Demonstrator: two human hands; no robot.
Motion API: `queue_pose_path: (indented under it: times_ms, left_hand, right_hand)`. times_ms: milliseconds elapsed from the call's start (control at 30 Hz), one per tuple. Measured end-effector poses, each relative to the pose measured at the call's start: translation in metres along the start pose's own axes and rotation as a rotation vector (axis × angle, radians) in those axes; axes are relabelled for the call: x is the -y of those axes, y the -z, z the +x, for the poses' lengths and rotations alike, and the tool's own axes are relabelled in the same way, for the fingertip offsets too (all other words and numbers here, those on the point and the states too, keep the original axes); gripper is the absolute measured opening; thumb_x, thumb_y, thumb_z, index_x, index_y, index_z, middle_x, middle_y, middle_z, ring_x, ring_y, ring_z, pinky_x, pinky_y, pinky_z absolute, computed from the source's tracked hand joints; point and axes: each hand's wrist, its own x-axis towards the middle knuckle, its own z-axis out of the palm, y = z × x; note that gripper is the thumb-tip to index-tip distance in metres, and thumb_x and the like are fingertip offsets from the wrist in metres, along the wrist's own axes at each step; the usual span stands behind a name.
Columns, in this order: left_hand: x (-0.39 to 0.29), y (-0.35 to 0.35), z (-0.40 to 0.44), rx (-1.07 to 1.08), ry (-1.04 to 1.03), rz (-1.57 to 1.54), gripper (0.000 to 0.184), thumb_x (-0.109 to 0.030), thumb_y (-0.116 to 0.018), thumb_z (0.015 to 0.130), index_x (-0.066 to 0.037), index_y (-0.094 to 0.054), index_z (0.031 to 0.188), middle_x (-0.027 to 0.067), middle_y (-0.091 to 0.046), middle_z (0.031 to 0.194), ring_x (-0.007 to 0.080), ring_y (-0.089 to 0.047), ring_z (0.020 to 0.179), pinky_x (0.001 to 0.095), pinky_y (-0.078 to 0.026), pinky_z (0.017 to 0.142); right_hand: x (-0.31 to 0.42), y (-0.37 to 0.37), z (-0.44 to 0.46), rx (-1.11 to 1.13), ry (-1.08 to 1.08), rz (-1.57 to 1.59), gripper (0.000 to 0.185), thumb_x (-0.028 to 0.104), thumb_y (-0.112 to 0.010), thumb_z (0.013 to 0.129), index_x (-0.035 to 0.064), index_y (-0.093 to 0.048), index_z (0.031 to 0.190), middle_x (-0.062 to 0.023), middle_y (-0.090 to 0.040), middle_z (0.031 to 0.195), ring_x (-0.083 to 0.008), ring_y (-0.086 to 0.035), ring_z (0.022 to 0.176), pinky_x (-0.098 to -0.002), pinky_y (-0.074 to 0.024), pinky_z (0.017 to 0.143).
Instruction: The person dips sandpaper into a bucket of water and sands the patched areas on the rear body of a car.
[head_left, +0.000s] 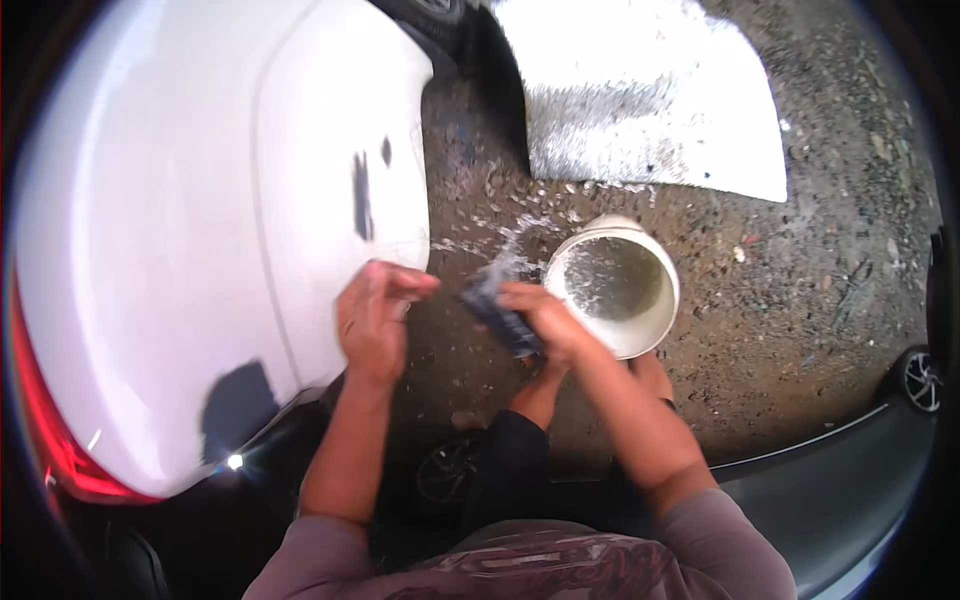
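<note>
My right hand [545, 318] is closed on a dark, wet flat pad [500, 315], blurred by motion, just left of the bucket. Water splashes [512, 258] around the pad's upper end. The white bucket [650, 325] stands on the ground with water inside. My left hand [372, 318] is beside the white car panel [310, 200], its fingers stretched toward the right and somewhat blurred. Nothing shows in that hand. Dark marks [362, 195] appear on the panel above it; I cannot tell if they are reflections or patches.
A large silvery sheet [650, 110] lies on the wet, gravelly ground [800, 300] beyond the bucket. A dark car [820, 480] is at the lower right, with its wheel [920, 380] at the right edge. The white car's red tail light [60, 440] is at the far left.
</note>
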Motion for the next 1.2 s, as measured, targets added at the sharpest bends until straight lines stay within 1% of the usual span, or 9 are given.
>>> queue_pose_path:
  times_ms: [67,200,267,433,567,700,800,1100,1200]
  left_hand:
    - [-0.073,0.031,-0.01,-0.088,-0.343,0.914,0.038,-0.022,-0.049,0.116,0.007,-0.073,0.118,0.0176,-0.076,0.112,0.0285,-0.073,0.103,0.0363,-0.057,0.095]
    - [-0.104,0.052,-0.004,-0.051,-0.479,1.363,0.04,-0.024,-0.057,0.111,0.006,-0.065,0.137,0.0245,-0.065,0.143,0.0396,-0.059,0.14,0.0485,-0.047,0.116]
    - [-0.097,0.036,0.022,0.258,-0.351,1.736,0.056,-0.031,-0.056,0.109,0.005,-0.054,0.152,0.0243,-0.055,0.158,0.0418,-0.042,0.155,0.0556,-0.03,0.13]
    - [-0.038,-0.004,0.134,0.218,-0.361,2.098,0.076,-0.043,-0.054,0.107,0.003,-0.037,0.166,0.0206,-0.04,0.172,0.0397,-0.019,0.166,0.0585,-0.007,0.136]
    - [0.012,-0.017,0.158,0.295,-0.266,2.584,0.075,-0.041,-0.043,0.11,0.002,-0.029,0.17,0.0184,-0.029,0.178,0.0389,-0.006,0.169,0.0641,0.003,0.134]
    - [0.06,-0.008,0.073,0.823,-0.189,2.73,0.074,-0.043,-0.036,0.113,0.002,-0.027,0.171,0.0172,-0.023,0.18,0.0468,-0.011,0.167,0.0693,-0.003,0.132]
    - [0.104,0.036,0.021,0.862,-0.435,2.87,0.079,-0.052,-0.04,0.111,-0.004,-0.027,0.173,0.0144,-0.026,0.18,0.0423,-0.014,0.167,0.0677,-0.006,0.132]
    - [0.058,0.115,-0.044,1.099,-1.177,3.029,0.074,-0.044,-0.041,0.111,-0.003,-0.029,0.172,0.0153,-0.022,0.181,0.0474,-0.012,0.166,0.0684,-0.009,0.132]
    - [0.039,0.129,-0.057,1.048,-1.151,2.91,0.074,-0.04,-0.041,0.11,-0.003,-0.027,0.172,0.0154,-0.024,0.181,0.0418,-0.012,0.168,0.0629,-0.01,0.134]
  right_hand:
    - [0.005,-0.104,0.012,-0.144,0.243,-0.467,0.045,0.024,-0.061,0.108,-0.0016,-0.065,0.145,-0.0171,-0.076,0.129,-0.0308,-0.072,0.116,-0.0382,-0.0537,0.104]
    - [0.066,-0.216,-0.01,-0.136,0.429,-0.813,0.038,0.031,-0.06,0.107,0.0003,-0.071,0.127,-0.0297,-0.074,0.115,-0.0428,-0.071,0.114,-0.0487,-0.052,0.101]
    - [0.068,-0.203,-0.005,-0.324,0.47,-0.999,0.036,0.03,-0.059,0.106,0.0,-0.071,0.121,-0.031,-0.073,0.112,-0.0501,-0.069,0.109,-0.0531,-0.0523,0.097]
    - [0.089,-0.079,-0.069,-0.67,0.36,-1.02,0.035,0.032,-0.061,0.102,0.0031,-0.073,0.118,-0.0312,-0.072,0.118,-0.0523,-0.066,0.116,-0.0561,-0.0514,0.1]
    - [0.091,0.031,-0.129,-0.833,0.299,-0.661,0.031,0.025,-0.062,0.106,0.0036,-0.072,0.127,-0.0178,-0.076,0.107,-0.0298,-0.071,0.102,-0.0425,-0.0521,0.094]
    - [0.094,0.083,-0.174,-0.887,0.403,-0.376,0.031,0.018,-0.061,0.108,-0.0034,-0.069,0.128,-0.0122,-0.074,0.112,-0.0209,-0.065,0.098,-0.0373,-0.0509,0.09]
    - [0.105,0.077,-0.187,-0.81,0.422,-0.334,0.033,0.018,-0.059,0.109,-0.0027,-0.068,0.133,-0.0109,-0.073,0.111,-0.0207,-0.066,0.097,-0.0353,-0.0506,0.089]
    - [0.072,-0.026,-0.208,-0.685,0.579,-0.352,0.029,0.017,-0.062,0.109,0.0027,-0.07,0.132,-0.0008,-0.068,0.097,-0.0121,-0.058,0.086,-0.0299,-0.0476,0.082]
    - [0.032,-0.06,-0.221,-0.686,0.612,-0.334,0.028,0.017,-0.061,0.109,0.0028,-0.071,0.131,0.0002,-0.068,0.098,-0.0108,-0.058,0.084,-0.029,-0.0473,0.08]
